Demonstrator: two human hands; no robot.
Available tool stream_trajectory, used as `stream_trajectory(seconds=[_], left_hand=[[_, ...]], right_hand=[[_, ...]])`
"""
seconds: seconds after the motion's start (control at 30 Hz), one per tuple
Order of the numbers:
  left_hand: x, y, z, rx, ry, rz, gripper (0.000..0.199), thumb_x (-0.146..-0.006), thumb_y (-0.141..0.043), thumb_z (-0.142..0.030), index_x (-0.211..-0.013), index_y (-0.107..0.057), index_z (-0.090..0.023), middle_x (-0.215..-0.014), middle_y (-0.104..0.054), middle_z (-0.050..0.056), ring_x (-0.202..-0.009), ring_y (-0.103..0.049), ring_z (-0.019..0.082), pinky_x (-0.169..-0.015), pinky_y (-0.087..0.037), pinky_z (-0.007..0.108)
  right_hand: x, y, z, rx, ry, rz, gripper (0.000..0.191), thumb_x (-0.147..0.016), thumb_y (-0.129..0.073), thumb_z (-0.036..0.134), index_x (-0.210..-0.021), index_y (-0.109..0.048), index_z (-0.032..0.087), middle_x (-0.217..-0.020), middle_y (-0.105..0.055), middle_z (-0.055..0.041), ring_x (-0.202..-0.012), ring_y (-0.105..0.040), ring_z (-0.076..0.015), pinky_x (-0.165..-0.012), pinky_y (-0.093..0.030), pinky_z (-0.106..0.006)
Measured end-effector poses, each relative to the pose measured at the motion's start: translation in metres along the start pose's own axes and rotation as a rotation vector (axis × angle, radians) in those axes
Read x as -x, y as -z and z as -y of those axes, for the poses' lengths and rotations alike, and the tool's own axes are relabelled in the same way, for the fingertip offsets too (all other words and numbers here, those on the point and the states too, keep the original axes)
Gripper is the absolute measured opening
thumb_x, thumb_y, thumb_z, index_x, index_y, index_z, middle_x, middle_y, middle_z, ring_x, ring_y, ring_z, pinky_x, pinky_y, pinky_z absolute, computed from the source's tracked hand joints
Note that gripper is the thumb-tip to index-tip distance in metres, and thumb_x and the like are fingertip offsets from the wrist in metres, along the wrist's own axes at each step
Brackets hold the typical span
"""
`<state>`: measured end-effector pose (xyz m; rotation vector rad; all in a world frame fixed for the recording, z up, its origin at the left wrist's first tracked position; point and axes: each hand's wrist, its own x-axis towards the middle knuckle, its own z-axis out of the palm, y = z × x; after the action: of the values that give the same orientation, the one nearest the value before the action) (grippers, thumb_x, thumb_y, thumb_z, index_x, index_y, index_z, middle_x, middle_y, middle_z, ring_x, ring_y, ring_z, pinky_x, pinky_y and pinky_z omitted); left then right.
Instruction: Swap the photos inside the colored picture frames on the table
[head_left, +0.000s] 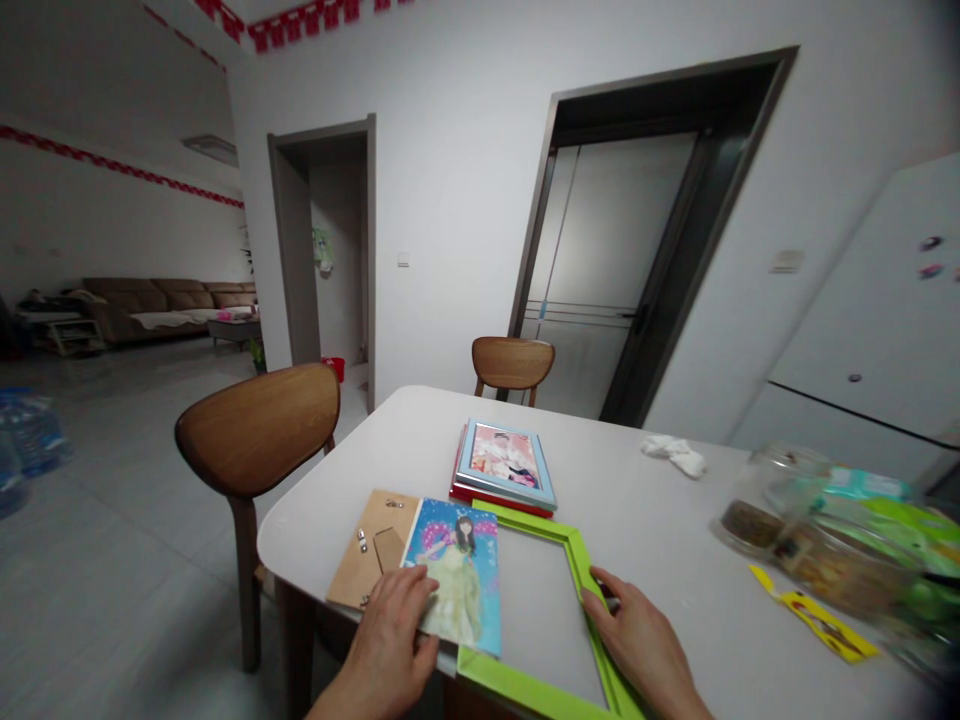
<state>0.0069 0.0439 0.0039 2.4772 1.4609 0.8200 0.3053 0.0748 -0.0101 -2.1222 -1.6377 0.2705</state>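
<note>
A: Where does the green rectangular frame lie?

B: Flat on the smooth white table, at its near edge, its opening bare to the tabletop. That spot probably keeps it within easy reach of both hands.

A: And the right hand?

B: Its thumb and fingers are bent against the frame's right bar, likely to steady it. Whether they pinch the bar, one cannot tell, as the undersides are hidden.

A: What is under the left hand?

B: A glossy blue picture sheet of a figure in a pale green gown. The fingers lie loosely curled over its lower left part; whether they grip it cannot be told.

A: Why does the sheet look straddled?

B: It overlaps the tan backing board with metal clips on one side and the frame's left bar on the other. The hand's weight may stop it sliding.

A: And beyond?

B: A light-blue picture frame sits on a red one, perhaps stacked to save room.
</note>
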Motion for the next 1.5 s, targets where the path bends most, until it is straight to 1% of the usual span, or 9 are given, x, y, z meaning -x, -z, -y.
stream_trajectory(seconds=[0.27, 0.43, 0.53, 0.63, 0.77, 0.9, 1.13, 1.3, 1.5], left_hand=[[-0.021, -0.017, -0.021, -0.087, -0.082, 0.139, 0.055, -0.06, -0.043, -0.001, -0.113, -0.049, -0.014, -0.123, -0.045, 0.014, -0.116, -0.037, 0.028, -0.095, -0.028, 0.049], [-0.034, -0.014, -0.014, 0.037, -0.107, -0.064, 0.051, -0.068, -0.035, 0.001, -0.114, -0.05, -0.015, -0.118, -0.051, 0.012, -0.111, -0.044, 0.022, -0.093, -0.036, 0.041], [-0.044, 0.011, -0.017, 0.284, -0.031, -0.287, 0.042, -0.074, -0.034, -0.007, -0.111, -0.052, -0.017, -0.112, -0.057, 0.008, -0.105, -0.05, 0.019, -0.092, -0.038, 0.036], [-0.053, 0.029, -0.038, 0.661, 0.171, -0.44, 0.03, -0.08, -0.04, -0.021, -0.104, -0.057, -0.016, -0.099, -0.063, 0.007, -0.094, -0.057, 0.021, -0.084, -0.043, 0.034], [-0.055, 0.021, -0.075, 1.312, 0.321, -0.447, 0.033, -0.077, -0.05, -0.035, -0.099, -0.058, -0.012, -0.091, -0.065, 0.008, -0.087, -0.059, 0.023, -0.076, -0.046, 0.033], [-0.051, 0.0, -0.087, 1.578, 0.328, -0.339, 0.035, -0.071, -0.058, -0.035, -0.097, -0.058, -0.012, -0.094, -0.064, 0.01, -0.092, -0.057, 0.024, -0.08, -0.044, 0.035], [-0.038, -0.024, -0.05, 1.117, 0.348, -0.21, 0.045, -0.066, -0.055, -0.018, -0.11, -0.048, -0.013, -0.113, -0.054, 0.013, -0.105, -0.049, 0.022, -0.092, -0.036, 0.036], [-0.021, -0.039, -0.045, 0.53, 0.136, 0.054, 0.056, -0.06, -0.054, -0.009, -0.115, -0.046, -0.012, -0.126, -0.042, 0.016, -0.116, -0.037, 0.026, -0.098, -0.028, 0.042], [-0.015, -0.052, -0.037, 0.32, -0.072, 0.143, 0.06, -0.063, -0.06, -0.019, -0.12, -0.04, -0.01, -0.131, -0.031, 0.02, -0.122, -0.025, 0.029, -0.098, -0.026, 0.046]], right_hand=[[0.002, -0.003, 0.0, -0.036, 0.001, -0.02, 0.049, -0.073, -0.035, 0.038, -0.111, -0.05, 0.01, -0.099, -0.058, -0.0113, -0.08, -0.056, -0.0196, -0.075, -0.041, -0.031], [0.008, 0.012, 0.012, -0.21, 0.092, -0.193, 0.046, -0.069, -0.041, 0.038, -0.102, -0.055, 0.01, -0.105, -0.055, -0.0124, -0.087, -0.054, -0.0213, -0.076, -0.042, -0.032], [0.018, 0.027, 0.036, -0.452, 0.12, -0.231, 0.043, -0.067, -0.044, 0.041, -0.098, -0.057, 0.014, -0.105, -0.055, -0.0109, -0.085, -0.055, -0.0209, -0.07, -0.044, -0.032], [0.028, 0.029, 0.064, -0.811, 0.051, 0.018, 0.042, -0.065, -0.05, 0.043, -0.094, -0.058, 0.014, -0.094, -0.061, -0.0101, -0.076, -0.057, -0.019, -0.065, -0.046, -0.031], [0.036, 0.01, 0.09, -1.301, -0.21, 0.337, 0.039, -0.064, -0.055, 0.043, -0.089, -0.056, 0.014, -0.085, -0.064, -0.0092, -0.071, -0.06, -0.0181, -0.063, -0.048, -0.031], [0.031, 0.011, 0.091, -1.537, -0.21, 0.131, 0.033, -0.064, -0.051, 0.036, -0.091, -0.053, 0.018, -0.086, -0.065, -0.005, -0.08, -0.06, -0.0186, -0.066, -0.049, -0.03], [0.014, 0.039, 0.058, -1.11, -0.241, 0.129, 0.045, -0.061, -0.038, 0.021, -0.104, -0.05, 0.015, -0.069, -0.067, -0.0058, -0.064, -0.063, -0.0214, -0.052, -0.047, -0.03], [0.0, 0.019, 0.045, -0.95, -0.208, 0.168, 0.047, -0.059, -0.034, 0.019, -0.102, -0.053, 0.013, -0.062, -0.066, -0.0055, -0.058, -0.062, -0.0207, -0.049, -0.045, -0.028], [-0.014, 0.001, 0.044, -0.659, -0.062, 0.088, 0.049, -0.063, -0.031, 0.02, -0.105, -0.053, 0.01, -0.078, -0.067, -0.0076, -0.072, -0.061, -0.0196, -0.059, -0.044, -0.025]])
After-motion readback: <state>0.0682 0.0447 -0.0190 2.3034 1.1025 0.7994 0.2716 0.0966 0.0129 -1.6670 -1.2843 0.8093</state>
